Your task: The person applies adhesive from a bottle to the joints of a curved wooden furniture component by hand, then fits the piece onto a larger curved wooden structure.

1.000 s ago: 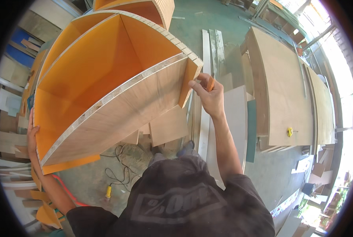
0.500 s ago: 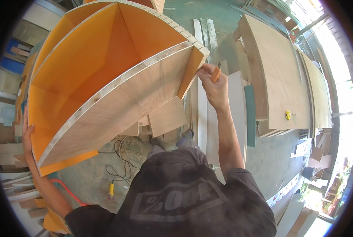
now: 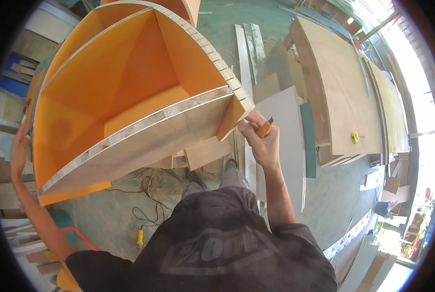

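Observation:
A big curved plywood cabinet (image 3: 130, 97) with orange inner faces stands tilted in front of me. Its bare plywood edge (image 3: 144, 126) runs from lower left to upper right. My right hand (image 3: 259, 138) is closed on a small orange-handled tool (image 3: 264, 127) right at the cabinet's right corner (image 3: 237, 109). My left hand (image 3: 18, 148) rests flat against the cabinet's left outer side, fingers spread.
Large plywood sheets (image 3: 344, 82) lie stacked on the right, with a small yellow tape measure (image 3: 355, 137) on one. Grey boards (image 3: 285, 136) and strips lie on the concrete floor. A black cable with a yellow plug (image 3: 140, 237) trails by my feet. Wood offcuts (image 3: 3, 194) pile at the left.
My right hand with the orange tool has slid slightly down the cabinet's right corner. The cabinet has shifted a little in view as my head moved. My left hand stays on its left side.

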{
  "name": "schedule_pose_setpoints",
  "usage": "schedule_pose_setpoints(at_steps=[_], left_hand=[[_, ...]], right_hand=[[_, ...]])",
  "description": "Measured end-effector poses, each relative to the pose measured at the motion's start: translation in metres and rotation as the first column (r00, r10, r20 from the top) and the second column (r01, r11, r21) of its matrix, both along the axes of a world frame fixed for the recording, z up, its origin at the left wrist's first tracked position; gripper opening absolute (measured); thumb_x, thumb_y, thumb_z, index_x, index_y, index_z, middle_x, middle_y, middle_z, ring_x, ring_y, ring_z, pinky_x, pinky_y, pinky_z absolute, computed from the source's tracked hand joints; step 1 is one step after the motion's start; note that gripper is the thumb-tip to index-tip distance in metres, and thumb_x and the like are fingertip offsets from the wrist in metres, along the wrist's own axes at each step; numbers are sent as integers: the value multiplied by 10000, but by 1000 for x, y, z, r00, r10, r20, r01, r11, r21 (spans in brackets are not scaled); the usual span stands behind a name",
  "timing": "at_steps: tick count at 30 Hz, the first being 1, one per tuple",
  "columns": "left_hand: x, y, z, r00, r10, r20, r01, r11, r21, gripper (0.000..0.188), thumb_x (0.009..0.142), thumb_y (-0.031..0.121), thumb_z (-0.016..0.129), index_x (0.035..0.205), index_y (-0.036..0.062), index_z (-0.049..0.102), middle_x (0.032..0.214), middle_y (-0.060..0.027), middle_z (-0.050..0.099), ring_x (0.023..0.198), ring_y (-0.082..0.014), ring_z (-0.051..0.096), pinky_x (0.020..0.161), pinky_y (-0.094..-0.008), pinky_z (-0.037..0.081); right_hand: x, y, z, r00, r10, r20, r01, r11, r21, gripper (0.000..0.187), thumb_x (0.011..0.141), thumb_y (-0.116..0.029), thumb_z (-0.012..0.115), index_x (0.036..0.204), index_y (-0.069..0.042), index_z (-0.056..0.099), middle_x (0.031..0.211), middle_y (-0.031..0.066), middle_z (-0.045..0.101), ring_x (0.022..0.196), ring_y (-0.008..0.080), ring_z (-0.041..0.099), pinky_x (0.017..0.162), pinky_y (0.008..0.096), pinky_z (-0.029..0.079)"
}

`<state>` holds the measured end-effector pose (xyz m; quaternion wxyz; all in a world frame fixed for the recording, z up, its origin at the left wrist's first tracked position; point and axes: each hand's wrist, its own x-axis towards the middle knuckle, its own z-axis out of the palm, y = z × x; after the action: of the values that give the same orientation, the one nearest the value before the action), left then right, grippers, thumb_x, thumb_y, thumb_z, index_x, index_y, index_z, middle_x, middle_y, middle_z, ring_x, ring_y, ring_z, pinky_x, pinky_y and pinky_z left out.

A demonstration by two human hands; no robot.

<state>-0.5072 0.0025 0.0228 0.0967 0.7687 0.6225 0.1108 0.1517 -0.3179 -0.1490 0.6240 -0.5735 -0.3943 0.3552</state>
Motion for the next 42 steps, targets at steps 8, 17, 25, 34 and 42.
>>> schedule_pose_setpoints(at_steps=[8, 17, 25, 34, 42], left_hand=[[331, -190, -11, 911, -209, 356, 44, 906, 420, 591, 958, 438, 678, 1354, 3, 623, 1331, -119, 657, 1268, -247, 580, 1105, -391, 417], [505, -231, -65, 931, -362, 44, 293, 813, 503, 916, 681, 765, 756, 1203, 19, 657, 1083, -104, 710, 989, -290, 676, 934, -423, 473], [505, -228, -69, 909, -416, 37, 337, 783, 522, 794, 695, 747, 750, 1043, 37, 674, 927, -66, 685, 830, -269, 646, 759, -382, 438], [506, -228, -68, 905, -424, 41, 339, 774, 535, 781, 721, 731, 753, 1048, 27, 668, 941, -75, 684, 859, -280, 643, 785, -394, 431], [508, -230, -66, 912, -406, 52, 327, 800, 503, 792, 685, 736, 774, 1018, 25, 668, 910, -68, 674, 836, -278, 636, 787, -396, 427]], right_hand=[[24, 6, -18, 989, 146, -3, -145, 986, 81, 338, 925, -16, 736, 1261, -47, 719, 1264, 85, 693, 701, 17, 439, 609, 216, 385], [20, 19, -18, 986, 162, 46, -166, 980, 113, 320, 895, -58, 799, 1203, -29, 717, 1183, 57, 672, 727, 44, 479, 616, 217, 410], [21, 19, -12, 979, 119, 168, -141, 982, 128, 176, 903, -112, 809, 1021, -7, 732, 1026, 32, 647, 730, 62, 510, 618, 233, 409], [11, 18, -18, 982, 29, 186, -61, 983, 171, 223, 899, -116, 815, 1089, -24, 743, 1028, 31, 654, 701, 51, 472, 599, 223, 388], [22, 16, -22, 982, 119, 145, -139, 980, 139, 318, 882, -22, 800, 1194, -35, 739, 1137, 60, 680, 697, 39, 493, 586, 211, 396]])
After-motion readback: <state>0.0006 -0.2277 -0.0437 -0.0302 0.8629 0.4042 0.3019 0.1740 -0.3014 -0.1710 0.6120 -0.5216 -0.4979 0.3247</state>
